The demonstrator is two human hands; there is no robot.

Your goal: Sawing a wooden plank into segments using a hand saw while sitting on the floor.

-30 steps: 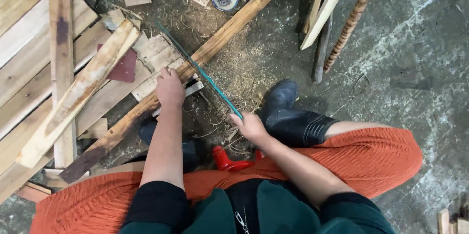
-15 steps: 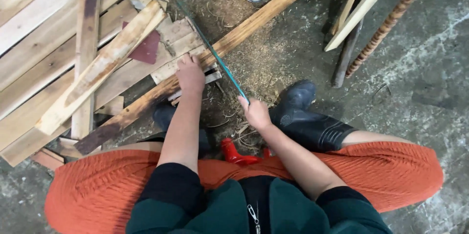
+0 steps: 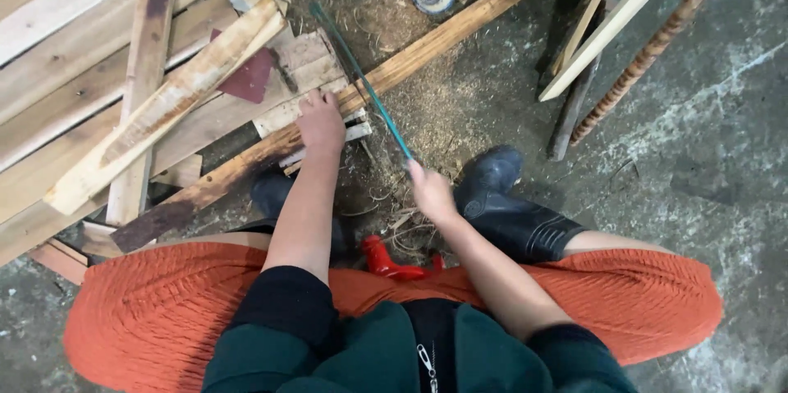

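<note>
The left hand [image 3: 320,122] presses flat, fingers together, on the long batten [image 3: 353,97] that runs from seven o'clock up to one o'clock across the floor [image 3: 698,155], while the right hand [image 3: 431,192] has its fingers wrapped round the handle of a thin green saw [image 3: 361,81] whose blade slants toward eleven o'clock over the batten just right of the left hand. To cut well, I'd say the batten needs firm weight close beside the blade, fingers kept off the line, and long, light strokes. Sawdust [image 3: 443,105] lies at twelve o'clock; planks [image 3: 82,73] are stacked at ten.
</note>
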